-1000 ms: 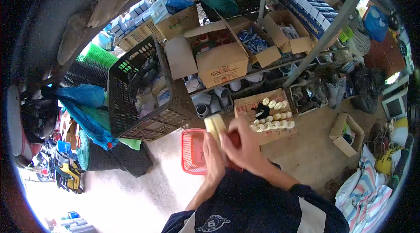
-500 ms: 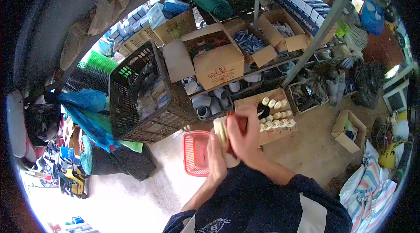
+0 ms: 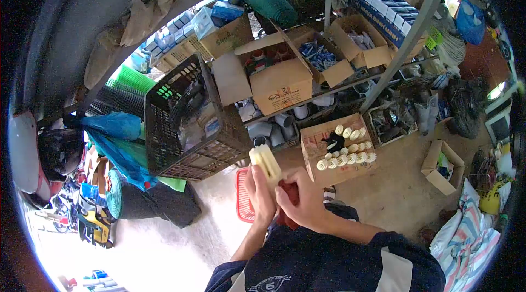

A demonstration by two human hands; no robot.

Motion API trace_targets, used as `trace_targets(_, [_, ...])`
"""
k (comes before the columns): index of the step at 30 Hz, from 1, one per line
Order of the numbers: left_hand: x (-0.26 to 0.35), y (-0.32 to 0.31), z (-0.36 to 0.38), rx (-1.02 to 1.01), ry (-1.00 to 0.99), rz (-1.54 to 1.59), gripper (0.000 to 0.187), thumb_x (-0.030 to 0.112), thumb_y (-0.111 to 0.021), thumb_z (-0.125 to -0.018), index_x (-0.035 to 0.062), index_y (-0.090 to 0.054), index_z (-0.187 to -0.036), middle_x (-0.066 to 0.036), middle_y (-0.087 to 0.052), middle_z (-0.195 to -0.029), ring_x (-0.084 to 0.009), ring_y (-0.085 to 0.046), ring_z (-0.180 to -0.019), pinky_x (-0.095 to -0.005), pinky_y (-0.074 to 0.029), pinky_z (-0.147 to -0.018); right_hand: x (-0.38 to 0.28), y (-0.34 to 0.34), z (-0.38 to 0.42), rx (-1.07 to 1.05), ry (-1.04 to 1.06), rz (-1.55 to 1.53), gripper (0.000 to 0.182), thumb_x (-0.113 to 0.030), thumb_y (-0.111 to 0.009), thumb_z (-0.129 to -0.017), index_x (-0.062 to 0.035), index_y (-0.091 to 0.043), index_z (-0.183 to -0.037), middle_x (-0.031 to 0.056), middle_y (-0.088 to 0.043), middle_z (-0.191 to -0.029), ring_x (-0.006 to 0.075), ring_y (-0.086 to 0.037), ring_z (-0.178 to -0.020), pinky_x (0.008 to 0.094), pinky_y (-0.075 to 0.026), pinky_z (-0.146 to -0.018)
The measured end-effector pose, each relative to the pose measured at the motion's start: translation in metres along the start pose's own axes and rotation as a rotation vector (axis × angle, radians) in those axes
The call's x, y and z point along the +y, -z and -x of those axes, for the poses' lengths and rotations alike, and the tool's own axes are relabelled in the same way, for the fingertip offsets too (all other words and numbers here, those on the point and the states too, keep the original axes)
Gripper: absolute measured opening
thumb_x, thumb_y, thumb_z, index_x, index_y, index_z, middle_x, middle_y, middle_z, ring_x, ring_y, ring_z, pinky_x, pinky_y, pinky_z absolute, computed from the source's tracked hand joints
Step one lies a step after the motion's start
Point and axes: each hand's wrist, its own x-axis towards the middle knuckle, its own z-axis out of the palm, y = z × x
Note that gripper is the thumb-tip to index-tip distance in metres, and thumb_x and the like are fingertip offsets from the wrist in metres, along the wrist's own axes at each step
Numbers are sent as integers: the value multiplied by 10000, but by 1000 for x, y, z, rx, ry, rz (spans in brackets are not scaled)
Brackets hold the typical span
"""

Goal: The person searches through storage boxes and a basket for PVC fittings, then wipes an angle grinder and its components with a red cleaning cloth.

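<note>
My left hand (image 3: pixel 261 199) is closed around a cream-coloured, ribbed plastic piece (image 3: pixel 264 160), which tilts up and to the left. My right hand (image 3: pixel 304 200) presses a reddish-brown cloth (image 3: pixel 290 191) against the lower part of that piece, and some of the cloth hangs below the fingers. Just beyond both hands, several similar cream pieces (image 3: pixel 346 159) with scalloped ends lie in rows on a flattish cardboard box (image 3: pixel 313 137). A small black item (image 3: pixel 332 142) lies beside them. Partly behind my left hand, a red plastic basket (image 3: pixel 243 199) stands on the floor.
A large black crate (image 3: pixel 186 155) stands to the left, near a dark mesh roll (image 3: pixel 164 204). Open cartons (image 3: pixel 282 92) fill the shelf ahead, with grey pipe fittings (image 3: pixel 276 130) below. An open carton (image 3: pixel 442 166) and striped sacks (image 3: pixel 466 231) lie to the right.
The cream piece has tipped left, and my right hand with the cloth has moved down from its upper part to its lower end. The view has shifted slightly.
</note>
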Motion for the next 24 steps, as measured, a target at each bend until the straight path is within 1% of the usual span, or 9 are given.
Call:
trace_targets(4, [9, -12, 27, -88, -179, -291, 486, 406, -338, -1073, -10, -534, -1229, -110, -595, -1065, -195, -559, -947, -341, -463, -823, 7, 4, -30, 65, -268, -216, 211, -230, -656, -931, -44, -559, -909, 144, -601, -695, 264, -625, -600, 379, -468, -551])
trace_targets(5, [-1, -24, 30, 54, -270, -316, 583, 510, -308, -1060, 7, -584, -1163, -96, -656, -1001, -189, -631, -861, -308, -519, -787, 4, 3, -29, 75, -257, -178, 226, -243, -656, -927, -40, -560, -906, 148, -603, -697, 276, -626, -611, 392, -474, -567])
trace_targets(9, [-28, 12, 8, -102, 322, 222, 676, 611, -274, -1027, 27, -598, -1133, -95, -656, -930, -179, -635, -842, -299, -529, -782, 13, -8, 14, -80, -52, 59, 328, -333, -678, -879, -34, -555, -935, 172, -647, -856, 352, -632, -675, 465, -484, -619])
trace_targets(12, [-27, 8, 17, -63, 171, -5, 681, 600, -232, -1037, 34, -579, -1188, -97, -646, -1055, -176, -631, -943, -308, -517, -848, 24, -9, 10, -88, 14, 129, 309, -291, -701, -855, -36, -553, -946, 162, -603, -831, 354, -602, -687, 447, -474, -643])
trace_targets(14, [-27, -1, 31, -138, 105, -51, 608, 465, -194, -1080, -5, -444, -1374, -144, -545, -1255, -257, -544, -1154, -391, -434, -1019, 14, 0, -21, 21, -19, 4, 297, -262, -711, -845, -31, -553, -944, 164, -586, -829, 355, -592, -709, 445, -466, -649])
trace_targets(18, [13, -16, 21, -174, 166, 152, 558, 457, -250, -1076, 17, -485, -1327, -133, -571, -1209, -243, -579, -1107, -371, -477, -968, 10, 4, -16, 117, 130, 31, 198, -130, -671, -852, -28, -530, -947, 137, -566, -882, 259, -589, -710, 370, -452, -604])
trace_targets(19, [3, 2, 8, -262, 373, 311, 562, 534, -342, -1041, 65, -516, -1297, -73, -629, -1066, -183, -621, -994, -357, -515, -878, 13, -3, 2, 61, 26, -45, 306, -233, -755, -790, -39, -557, -918, 170, -550, -838, 353, -576, -755, 436, -443, -637])
trace_targets(20, [-6, 9, 6, -236, 453, 467, 578, 555, -351, -1032, 66, -519, -1291, -66, -642, -1009, -180, -626, -926, -354, -531, -835, 17, -2, 10, 66, 168, 11, 325, -248, -768, -775, -44, -555, -910, 159, -544, -827, 353, -569, -737, 451, -439, -648])
trace_targets(24, [14, -24, 32, -121, 220, 305, 576, 530, -350, -1038, 52, -506, -1319, -101, -616, -1175, -195, -604, -1071, -337, -497, -930, 17, 9, -13, 21, 131, 56, 330, -267, -762, -769, -48, -560, -911, 152, -541, -860, 351, -536, -813, 458, -428, -729])
